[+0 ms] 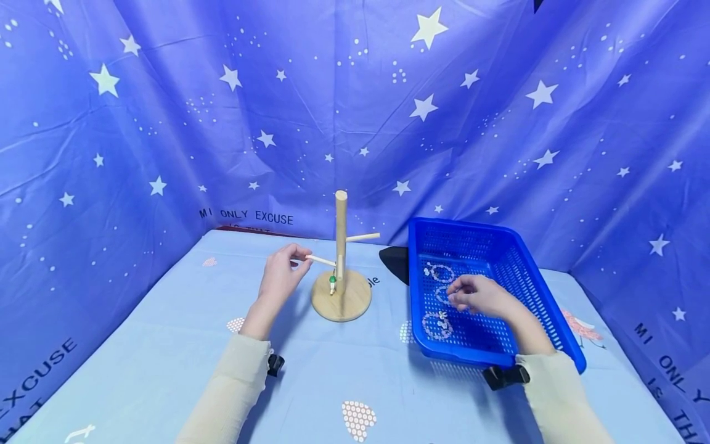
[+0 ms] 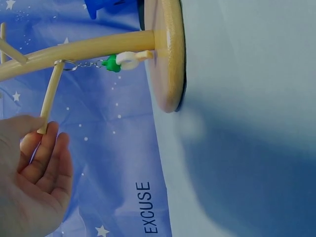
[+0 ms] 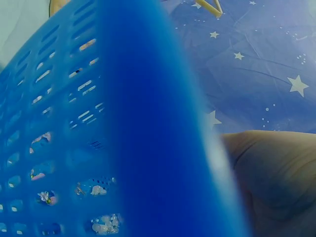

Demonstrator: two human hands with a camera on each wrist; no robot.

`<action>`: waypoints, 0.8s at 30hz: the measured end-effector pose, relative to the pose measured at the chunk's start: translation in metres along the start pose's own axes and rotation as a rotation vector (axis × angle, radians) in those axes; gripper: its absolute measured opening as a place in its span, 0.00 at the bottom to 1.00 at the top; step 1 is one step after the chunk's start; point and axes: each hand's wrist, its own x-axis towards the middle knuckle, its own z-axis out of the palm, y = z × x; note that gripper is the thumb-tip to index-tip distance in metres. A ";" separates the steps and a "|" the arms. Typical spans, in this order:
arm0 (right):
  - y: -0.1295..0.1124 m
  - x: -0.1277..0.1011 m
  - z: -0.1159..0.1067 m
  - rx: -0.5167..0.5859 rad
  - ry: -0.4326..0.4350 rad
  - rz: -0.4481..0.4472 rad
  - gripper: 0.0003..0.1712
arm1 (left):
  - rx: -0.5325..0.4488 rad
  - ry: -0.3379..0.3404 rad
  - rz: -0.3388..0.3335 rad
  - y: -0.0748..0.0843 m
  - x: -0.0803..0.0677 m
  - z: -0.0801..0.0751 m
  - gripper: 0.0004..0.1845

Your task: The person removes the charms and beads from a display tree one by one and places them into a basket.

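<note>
Left hand has its fingertips on the tip of the lower left peg of the wooden peg stand, fingers only loosely bent, more touching than clamping. A keychain with a green charm hangs off that peg right by the post. Right hand is down inside the blue basket, fingers curled over a beaded bracelet; can't tell if it's actually pinched. Two more bracelets lie near it. Stand and basket sit just beside each other; plenty of open table on the left and up front.
</note>
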 end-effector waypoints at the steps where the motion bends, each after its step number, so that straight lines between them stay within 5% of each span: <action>1: 0.000 -0.001 0.000 -0.004 0.005 -0.007 0.13 | -0.001 0.000 0.006 -0.001 0.000 0.000 0.08; 13: -0.018 -0.004 0.006 -0.006 0.059 -0.078 0.14 | 0.043 0.036 0.023 0.001 -0.006 -0.001 0.09; 24: -0.049 0.003 0.026 -0.036 0.091 -0.172 0.10 | 0.212 0.057 0.040 0.022 -0.022 0.008 0.06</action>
